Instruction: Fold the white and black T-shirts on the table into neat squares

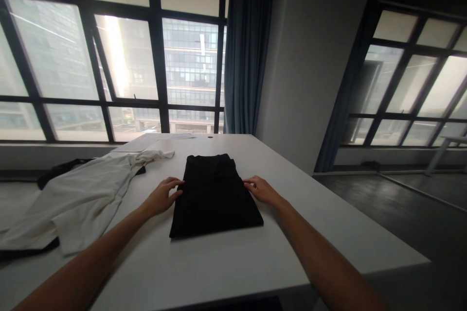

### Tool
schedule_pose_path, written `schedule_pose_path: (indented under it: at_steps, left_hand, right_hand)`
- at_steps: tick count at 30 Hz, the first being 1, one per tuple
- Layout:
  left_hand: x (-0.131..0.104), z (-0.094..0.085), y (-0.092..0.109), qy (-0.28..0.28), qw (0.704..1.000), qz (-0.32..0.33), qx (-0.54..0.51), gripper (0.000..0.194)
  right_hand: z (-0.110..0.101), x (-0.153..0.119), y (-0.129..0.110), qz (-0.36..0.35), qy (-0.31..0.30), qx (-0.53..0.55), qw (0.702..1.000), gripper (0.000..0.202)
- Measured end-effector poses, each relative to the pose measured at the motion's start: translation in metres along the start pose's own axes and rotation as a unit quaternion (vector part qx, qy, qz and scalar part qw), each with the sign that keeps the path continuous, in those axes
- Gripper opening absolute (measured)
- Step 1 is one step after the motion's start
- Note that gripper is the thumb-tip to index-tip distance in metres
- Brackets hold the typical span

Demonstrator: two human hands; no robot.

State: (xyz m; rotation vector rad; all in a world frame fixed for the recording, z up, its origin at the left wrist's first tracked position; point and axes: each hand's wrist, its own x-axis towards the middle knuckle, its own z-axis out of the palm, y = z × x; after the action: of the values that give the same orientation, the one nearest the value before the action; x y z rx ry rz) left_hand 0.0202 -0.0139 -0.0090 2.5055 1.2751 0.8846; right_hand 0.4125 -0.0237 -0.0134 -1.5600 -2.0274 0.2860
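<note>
A black garment point(215, 199), folded into a flat, roughly rectangular stack, lies on the white table point(233, 272). Its kind cannot be told from the folds. At its left edge is my left hand point(162, 197), the thumb and fingers apart and the fingertips touching the cloth. My right hand point(260, 188) rests at the opposite edge, fingers stretched toward the fabric with their tips against it. Neither hand visibly grips the garment.
A rumpled light-coloured garment point(91, 194) spreads over the table's left side, with dark cloth point(60, 172) partly beneath it. Large windows point(189, 63), a blue curtain point(246, 53) and a pillar point(306, 58) stand beyond. The table's right edge slopes toward me.
</note>
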Motion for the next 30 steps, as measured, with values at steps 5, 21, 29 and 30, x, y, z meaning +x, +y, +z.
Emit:
schedule_pose_path:
  at_steps: [5,21,29,30]
  left_hand:
    - [-0.025,0.0,0.014,-0.139,0.984,0.108,-0.008,0.058]
    - [-0.016,0.001,-0.026,-0.064,0.981,0.144,0.114,0.036]
    - [-0.012,0.009,-0.009,-0.048,0.977,0.181,0.103,0.036]
    - [-0.011,0.008,-0.008,-0.051,0.978,0.181,0.093,0.036]
  right_hand:
    - [-0.018,-0.016,-0.005,-0.013,-0.159,0.034,0.987,0.068]
    - [-0.014,-0.015,0.005,-0.068,-0.098,-0.127,0.985,0.063]
    - [0.008,-0.007,-0.011,-0.14,-0.027,-0.165,0.976,0.042]
    - [0.006,-0.007,-0.012,-0.146,-0.037,-0.163,0.975,0.035]
